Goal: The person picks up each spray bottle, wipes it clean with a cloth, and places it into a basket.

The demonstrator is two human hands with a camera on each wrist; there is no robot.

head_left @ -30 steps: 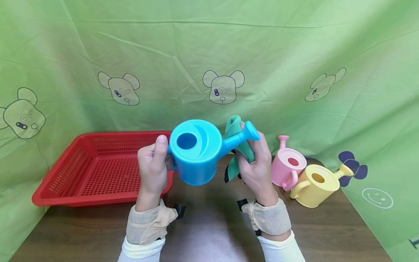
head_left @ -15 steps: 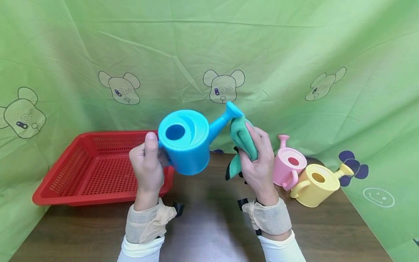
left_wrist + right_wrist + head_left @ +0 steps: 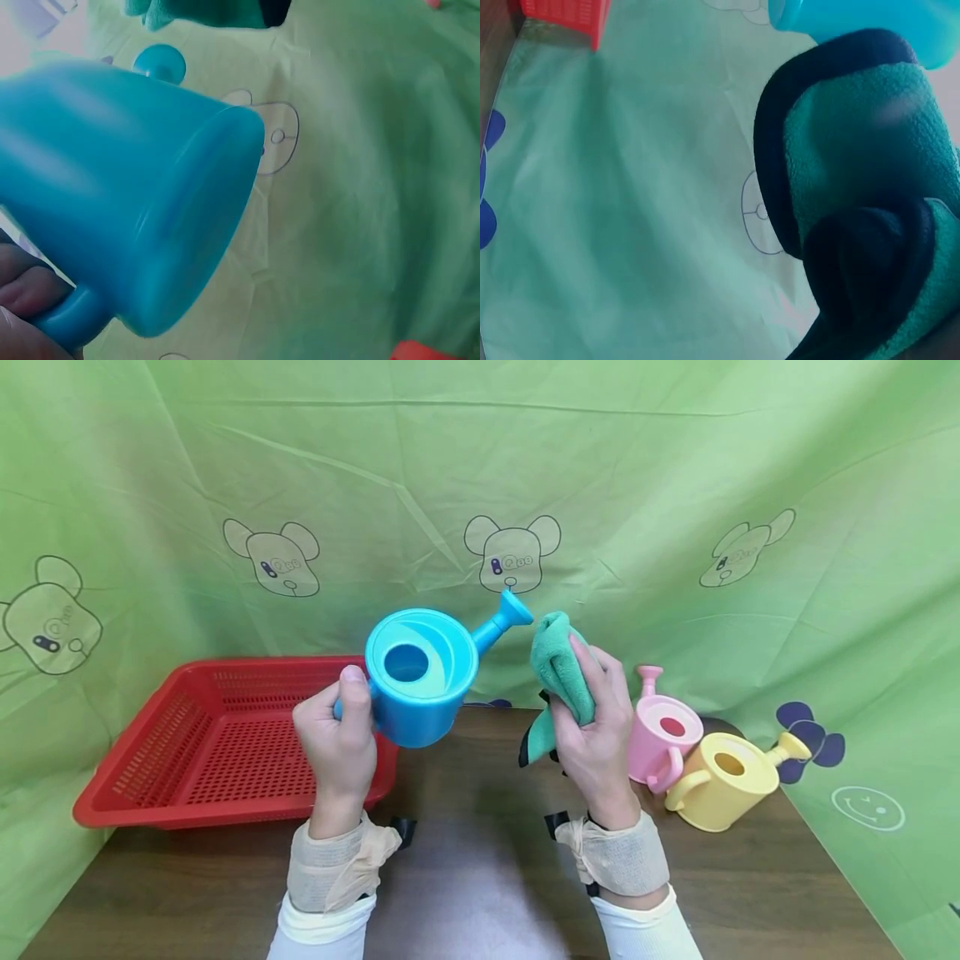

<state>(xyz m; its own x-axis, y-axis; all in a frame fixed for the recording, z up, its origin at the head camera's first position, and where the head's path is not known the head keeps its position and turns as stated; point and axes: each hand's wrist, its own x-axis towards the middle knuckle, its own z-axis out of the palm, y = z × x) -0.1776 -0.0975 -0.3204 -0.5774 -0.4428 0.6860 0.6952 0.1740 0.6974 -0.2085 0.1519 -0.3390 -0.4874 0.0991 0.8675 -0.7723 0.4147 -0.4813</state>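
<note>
A blue toy watering can is held in the air by my left hand, whose fingers curl round the handle with the thumb on top. Its spout points up and to the right. In the left wrist view the can's bottom faces the camera and the fingers wrap the handle. My right hand grips a bunched green cloth with dark edging, a short gap to the right of the spout's head. The right wrist view shows the folded cloth large, with part of the blue can behind it.
On the left of the wooden table is a red perforated basket, partly behind my left hand. A pink watering can and a yellow one stand side by side at right. A green printed curtain hangs behind.
The blue watering can has moved up and left with my left hand and tilted. Its spout, earlier against the cloth, is now apart from it. My right hand has kept hold of the cloth.
</note>
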